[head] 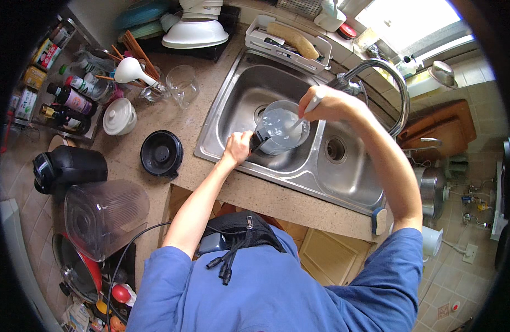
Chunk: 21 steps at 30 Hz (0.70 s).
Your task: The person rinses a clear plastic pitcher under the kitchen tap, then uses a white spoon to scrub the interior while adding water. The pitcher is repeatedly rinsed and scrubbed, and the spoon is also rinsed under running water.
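My left hand [237,148] grips the black handle [259,141] of a clear pitcher [275,145], which is over the large basin of a steel double sink [246,103]. Cloudy water with whitish foam or bubbles shows in the pitcher. My right hand [319,103] is shut around the light-coloured handle of a brush [314,103]; its far end reaches into the pitcher, its head blurred in the liquid. A round black lid [161,153] lies on the counter to the left of the sink.
A chrome faucet [388,64] arches at the right hand's far side. A white caddy [288,56] holding a loofah [292,39] stands behind the sink. Glass cups [183,83], a white lidded pot [119,117] and a clear plastic container [107,216] are to the left. A sponge [378,221] sits at the front right edge.
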{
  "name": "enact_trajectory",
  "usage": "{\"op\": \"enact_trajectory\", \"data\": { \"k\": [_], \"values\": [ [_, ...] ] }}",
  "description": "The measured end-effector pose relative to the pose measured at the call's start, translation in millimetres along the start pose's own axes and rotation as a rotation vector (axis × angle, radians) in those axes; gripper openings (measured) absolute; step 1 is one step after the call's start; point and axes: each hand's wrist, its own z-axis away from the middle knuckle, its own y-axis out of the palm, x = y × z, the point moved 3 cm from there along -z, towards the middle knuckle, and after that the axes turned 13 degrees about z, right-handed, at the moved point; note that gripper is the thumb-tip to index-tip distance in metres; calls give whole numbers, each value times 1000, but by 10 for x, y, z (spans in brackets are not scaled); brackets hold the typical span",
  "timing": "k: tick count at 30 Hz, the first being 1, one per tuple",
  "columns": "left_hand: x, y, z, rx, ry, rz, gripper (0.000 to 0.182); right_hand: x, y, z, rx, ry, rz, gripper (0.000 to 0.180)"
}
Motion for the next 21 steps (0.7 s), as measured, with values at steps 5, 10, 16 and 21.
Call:
{"op": "enact_trajectory", "data": {
  "k": [5, 10, 16, 21],
  "values": [
    [31, -44, 39, -38, -18, -18, 17, 85, -551, 251, -41, 196, -139, 18],
    [-1, -12, 2, 18, 2, 30, 17, 100, -92, 13, -74, -52, -6, 24],
    [-38, -53, 32, -87, 187, -95, 19, 118, -371, 256, -158, -90, 82, 18],
    [-21, -41, 3, -49, 49, 32, 19, 173, -586, 509, -153, 56, -118, 20]
  ]
}}
